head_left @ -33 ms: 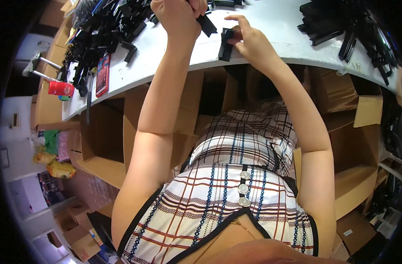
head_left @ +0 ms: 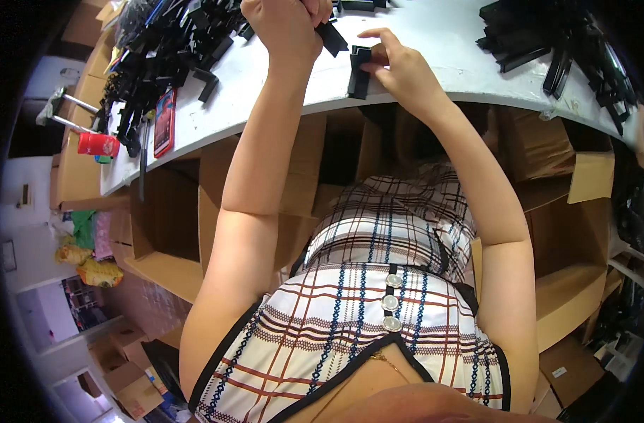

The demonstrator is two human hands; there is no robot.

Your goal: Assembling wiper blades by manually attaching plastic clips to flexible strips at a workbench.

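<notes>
My left hand (head_left: 286, 25) is closed around a black plastic strip (head_left: 331, 39) that sticks out toward the right, just above the white table (head_left: 434, 42). My right hand (head_left: 399, 67) pinches a second black plastic piece (head_left: 358, 70) at the table's near edge, with the index finger stretched out over it. The two pieces are a short way apart. Both forearms rise from the lower edge, over a checked dress.
A heap of black plastic parts (head_left: 167, 49) lies on the table at the left, another pile (head_left: 561, 42) at the right. A red phone (head_left: 164, 123) and a red can (head_left: 97, 144) lie at the left end. Open cardboard boxes (head_left: 167, 233) stand under the table.
</notes>
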